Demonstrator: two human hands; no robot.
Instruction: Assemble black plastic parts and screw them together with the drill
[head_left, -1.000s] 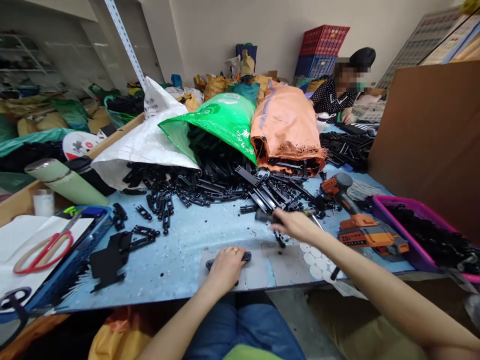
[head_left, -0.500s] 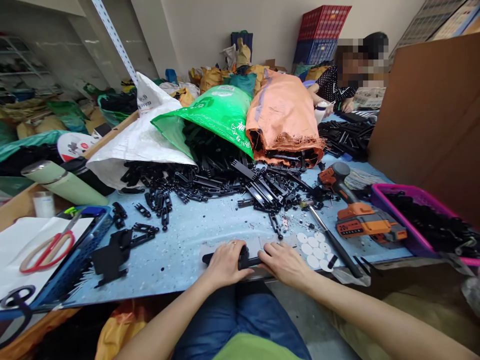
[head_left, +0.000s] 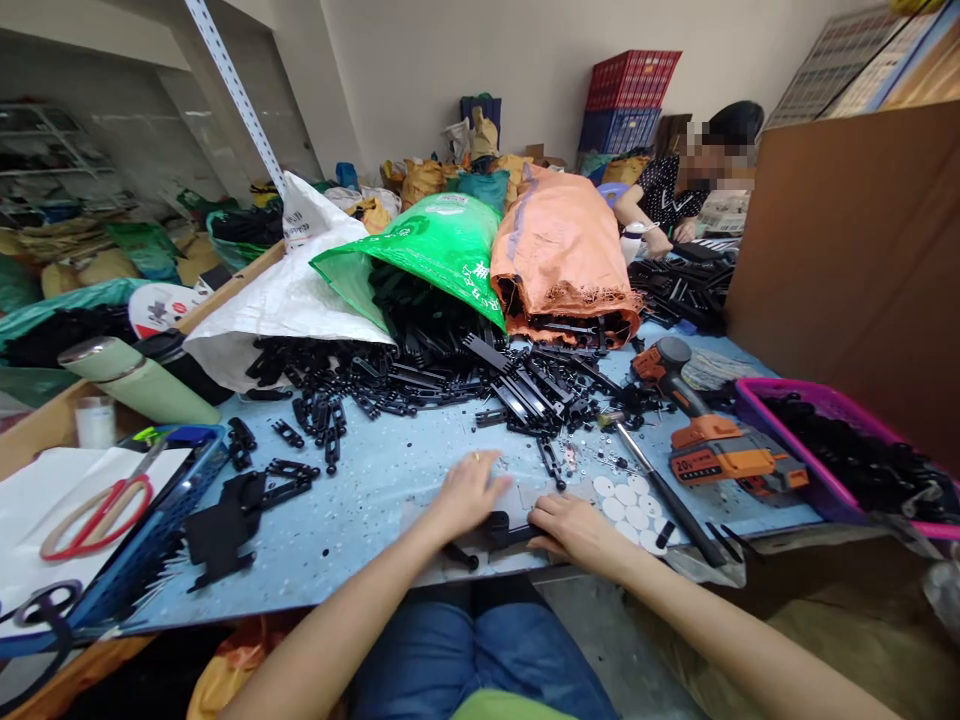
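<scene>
My left hand (head_left: 466, 492) is over the blue tabletop near its front edge, holding nothing, thumb and fingers apart. Just below it lies a long black plastic part (head_left: 510, 536) with a rounded end. My right hand (head_left: 574, 525) is closed on the right end of that part; its fingertips hide how far the part reaches. A smaller black knobbed piece (head_left: 461, 556) rests left of it, partly behind my left forearm. Thin clear sheeting seems to lie under both pieces.
White discs (head_left: 630, 510), a hammer (head_left: 667, 490) and an orange cordless drill (head_left: 694, 430) lie to the right, before a pink basket (head_left: 750, 400). Behind are black parts (head_left: 517, 385) spilling from sacks (head_left: 442, 235). Scissors (head_left: 97, 520) lie left. A co-worker (head_left: 675, 200) bends over parts at the back right.
My left hand has let go of the black part and moved up and away from it, fingers spreading. My right hand still holds its end. The camera view has tilted up slightly.
</scene>
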